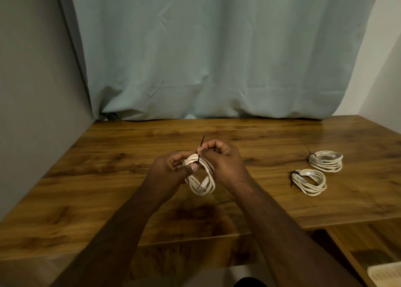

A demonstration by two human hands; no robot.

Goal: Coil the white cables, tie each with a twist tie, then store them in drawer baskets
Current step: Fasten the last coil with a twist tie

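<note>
Above the middle of the brown wood-grain table (217, 132), I hold a coil of white round cable (200, 179) up between both hands. My left hand (171, 169) curls round the coil's left side, thumb laid across the loops, keeping them bunched. My right hand (221, 158) pinches the thin black twist tie (200, 149) where it crosses the top of the bundle; one dark end pokes up past my fingertips toward the pale green curtain (217, 59) behind the table. So the tie sits at the coil's far edge, right under my right fingertips, and most of the loops hang below and between my palms, clear of the tabletop.

I judge the tie is not yet fully wound. The risk I see: if my left thumb eases, the stiff loops could spring apart and slide out from under the tie, since little seems to bind them besides my grip. The wire is also fine and slippery, so a pinch taken too near its tip might let an end flick free. Twisting too loosely would leave a bundle that unravels on the way to storage.

Well off to my right lie two other tied white cable coils (309, 181), resting side by side on the wood. A pale slatted basket corner (385, 274) shows at the lower right edge.
</note>
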